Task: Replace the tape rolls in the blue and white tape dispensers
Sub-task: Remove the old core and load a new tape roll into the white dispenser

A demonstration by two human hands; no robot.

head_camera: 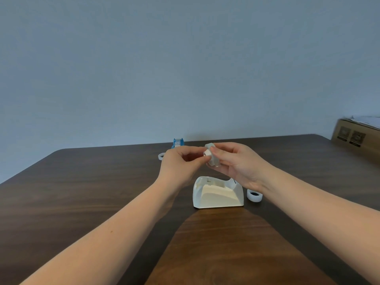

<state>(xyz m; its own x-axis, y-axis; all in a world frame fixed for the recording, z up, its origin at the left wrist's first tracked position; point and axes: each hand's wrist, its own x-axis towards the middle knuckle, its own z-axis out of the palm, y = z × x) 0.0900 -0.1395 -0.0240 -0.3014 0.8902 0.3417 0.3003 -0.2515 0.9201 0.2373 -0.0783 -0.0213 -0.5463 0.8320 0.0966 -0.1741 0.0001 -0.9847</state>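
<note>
**Fitting the hub into a tape roll above the white dispenser**

While both hands work above the table (82,192), I see the right hand (236,161) curled around a clear tape roll (213,159), held on edge, and the left hand (181,161) pinching a small white hub (206,154) at the roll's centre. Directly below stands the white dispenser (218,192), its cradle empty. A second roll (254,195) lies just beside its right end; a ring (161,156) lies near the blue dispenser (178,142) at the far edge. I judge the roll light, stiff and smooth-sided, best taken by its outer rim, not its sticky face; the hub looks small and easily dropped. No writing is legible; two printed panels on the cardboard box (357,134) are too blurred to read.
</note>
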